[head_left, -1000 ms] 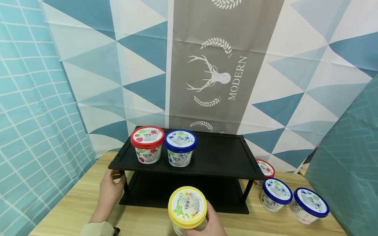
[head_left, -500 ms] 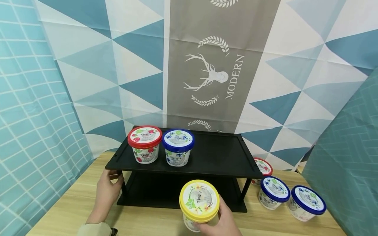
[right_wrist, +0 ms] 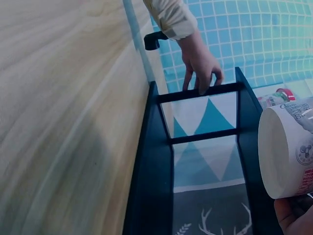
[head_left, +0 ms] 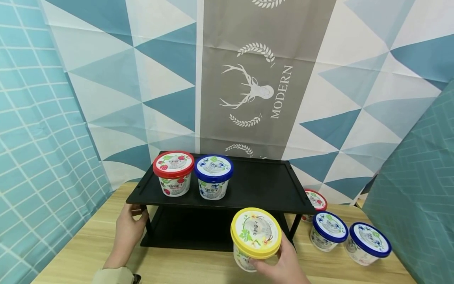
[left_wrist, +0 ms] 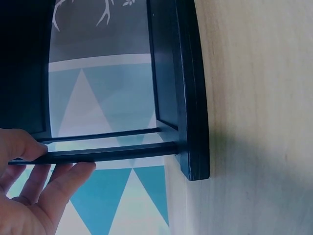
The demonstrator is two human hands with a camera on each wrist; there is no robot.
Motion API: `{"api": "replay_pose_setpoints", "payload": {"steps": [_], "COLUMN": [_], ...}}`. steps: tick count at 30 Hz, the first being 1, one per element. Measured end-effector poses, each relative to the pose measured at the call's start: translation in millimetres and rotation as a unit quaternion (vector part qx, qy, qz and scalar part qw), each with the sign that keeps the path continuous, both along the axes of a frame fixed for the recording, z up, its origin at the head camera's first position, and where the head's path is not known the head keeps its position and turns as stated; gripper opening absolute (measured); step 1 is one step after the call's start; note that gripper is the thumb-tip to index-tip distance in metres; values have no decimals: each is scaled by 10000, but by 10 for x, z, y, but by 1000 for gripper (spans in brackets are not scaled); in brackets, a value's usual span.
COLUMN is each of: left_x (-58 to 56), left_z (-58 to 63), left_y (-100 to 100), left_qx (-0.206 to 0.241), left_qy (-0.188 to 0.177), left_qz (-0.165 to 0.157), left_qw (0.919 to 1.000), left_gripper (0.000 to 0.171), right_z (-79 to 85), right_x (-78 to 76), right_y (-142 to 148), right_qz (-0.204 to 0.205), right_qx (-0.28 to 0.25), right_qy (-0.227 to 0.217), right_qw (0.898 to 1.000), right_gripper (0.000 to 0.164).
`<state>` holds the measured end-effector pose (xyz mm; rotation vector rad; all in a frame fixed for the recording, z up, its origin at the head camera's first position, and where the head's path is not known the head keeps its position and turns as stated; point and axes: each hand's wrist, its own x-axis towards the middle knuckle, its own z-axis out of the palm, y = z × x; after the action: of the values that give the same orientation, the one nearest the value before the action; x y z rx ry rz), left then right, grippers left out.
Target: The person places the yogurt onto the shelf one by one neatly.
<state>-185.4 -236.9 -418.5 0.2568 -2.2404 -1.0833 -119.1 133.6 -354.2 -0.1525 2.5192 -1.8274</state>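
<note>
In the head view my right hand (head_left: 281,264) grips a yellow-lidded tub (head_left: 256,233) by its side, held in front of the black two-tier shelf (head_left: 262,185). The right wrist view shows the white base of this tub (right_wrist: 279,154), raised off the table. My left hand (head_left: 131,225) holds the shelf's left front post; in the left wrist view its thumb and fingers (left_wrist: 63,188) pinch that post (left_wrist: 117,152). On the upper tier stand a red-lidded tub (head_left: 173,173) at left and a blue-lidded tub (head_left: 214,176) beside it.
Right of the shelf, two blue-lidded tubs (head_left: 329,231) stand on the wooden table (head_left: 184,266). Another red-lidded tub (head_left: 315,201) is partly hidden behind the shelf's right end. A patterned cloth (head_left: 170,79) hangs close behind, with tiled sheets at both sides.
My right hand has carried the yellow-lidded tub rightward and up toward the shelf's front right. My left hand keeps its place on the post, and the head view has shifted slightly.
</note>
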Motion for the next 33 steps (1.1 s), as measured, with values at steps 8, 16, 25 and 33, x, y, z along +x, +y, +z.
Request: {"api": "replay_pose_setpoints", "payload": {"steps": [8,16,25,33], "left_x": [7,-1,3,4], "left_z": [2,3,-3,-6], "left_y": [1,7,4,8], "left_qx": [60,53,31,64], "left_qy": [-20,94,138,64], "left_qz": [-53,-9,14,-41], "left_qw": [10000,9999,9999,10000], "left_gripper": [33,32,32,33], "right_z": [134,193,278,354], "right_x": [-7,-8,-68,-162], "right_y": [90,142,230,290], "right_qz": [-247,-385,-416,-651], "right_qx": [78,264,270,629], "right_qy": [-191,-62,846,1358], "right_qw": [9995,9989,9952,9866], "right_gripper": [70,67,59,55]}}
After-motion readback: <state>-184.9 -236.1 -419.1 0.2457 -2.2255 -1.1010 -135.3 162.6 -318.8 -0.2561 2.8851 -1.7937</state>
